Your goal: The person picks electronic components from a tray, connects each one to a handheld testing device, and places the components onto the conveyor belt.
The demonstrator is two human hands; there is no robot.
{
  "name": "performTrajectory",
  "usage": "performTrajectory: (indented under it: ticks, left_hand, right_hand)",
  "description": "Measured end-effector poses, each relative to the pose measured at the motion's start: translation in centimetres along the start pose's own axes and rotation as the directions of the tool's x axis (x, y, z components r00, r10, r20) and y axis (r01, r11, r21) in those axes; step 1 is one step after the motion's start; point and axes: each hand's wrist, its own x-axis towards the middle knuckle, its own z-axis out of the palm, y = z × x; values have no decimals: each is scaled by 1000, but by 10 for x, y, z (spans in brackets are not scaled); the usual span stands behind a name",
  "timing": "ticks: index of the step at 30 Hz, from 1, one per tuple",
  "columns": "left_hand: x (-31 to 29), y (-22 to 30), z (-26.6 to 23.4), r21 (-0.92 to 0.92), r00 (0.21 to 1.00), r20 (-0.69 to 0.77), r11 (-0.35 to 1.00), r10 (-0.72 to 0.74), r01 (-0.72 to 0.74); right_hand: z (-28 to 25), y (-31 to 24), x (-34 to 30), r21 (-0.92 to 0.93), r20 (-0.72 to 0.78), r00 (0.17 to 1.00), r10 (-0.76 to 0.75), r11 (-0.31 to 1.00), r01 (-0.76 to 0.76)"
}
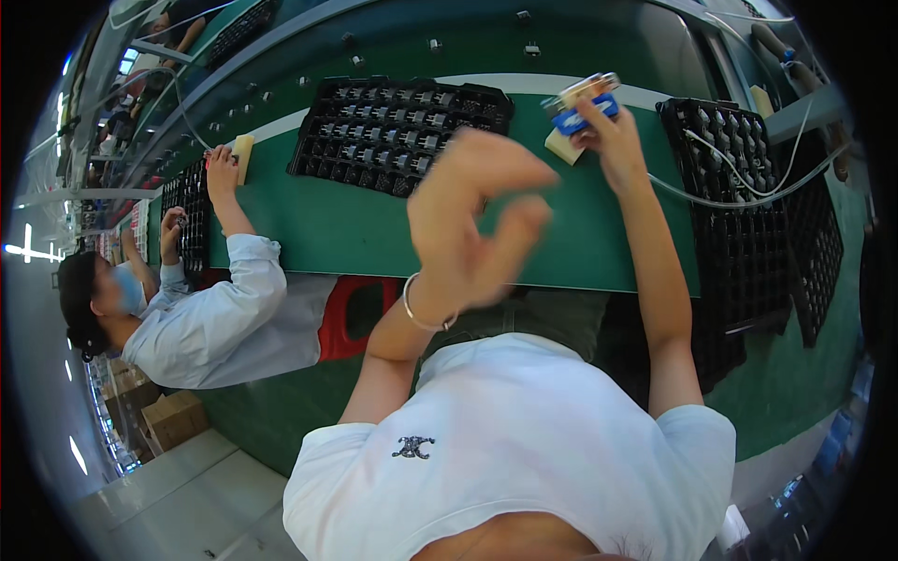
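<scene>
My left hand (472,220) is raised over the front of the green table, blurred by motion. Its thumb and curled fingers stand apart, with nothing visible between them. Farther right, my right hand (613,140) grips a blue block-like device with a shiny metallic top (587,106); its exact kind is unclear. Just below that device, a pale yellow block (563,147) rests on the table. Beyond my left hand lies a black compartment tray (304,159) holding rows of small metallic parts. The left hand overlaps the tray's near right corner.
On the right, a black tray (692,117) of parts sits above other black trays (748,271), with a clear hose (739,201) curving across. Small parts (531,50) lie on the green strip at the back. A co-worker (215,309) sits left beside a red stool (355,318).
</scene>
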Motion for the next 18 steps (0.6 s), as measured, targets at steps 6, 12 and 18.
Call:
performTrajectory:
  ticks: [6,12,18]
  left_hand:
    - [33,86,13,-388,920,191,887,342,-249]
    - [25,117,18,-473,916,213,856,339,-207]
    - [16,127,24,-511,914,227,840,335,-181]
  right_hand:
    - [-31,-5,0,-539,-134,910,-392,800,265]
    - [-31,1,-3,-845,-26,854,-520,468,259]
    - [-28,4,-4,-871,62,848,-527,386,304]
